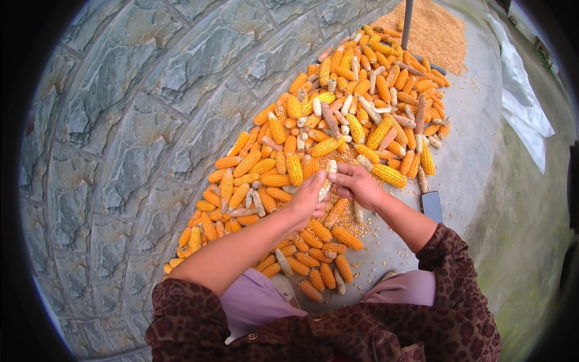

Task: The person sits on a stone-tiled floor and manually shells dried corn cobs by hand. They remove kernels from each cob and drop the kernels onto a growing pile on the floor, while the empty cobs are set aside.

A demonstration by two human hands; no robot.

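Between my two hands is a pale, whitish corn cob [326, 181], held upright over the pile. My left hand [309, 196] is wrapped round its lower part. My right hand [356, 183] pinches at its upper right side, with thumb and fingers closed against it. Whether a loose kernel sits between those fingertips is too small to tell. Around and beneath both hands lies a heap of yellow-orange corn ears [329, 145], mixed with bare cobs [330, 119]. Loose kernels [345, 216] are scattered just below my hands.
A grey stone wall [199, 66] borders the heap on the left. At the far end rise a mound of loose kernels [437, 30] and a grey pole [407, 24]. A phone [432, 207] lies on the concrete by my right forearm; white sheeting [518, 90] is farther right.
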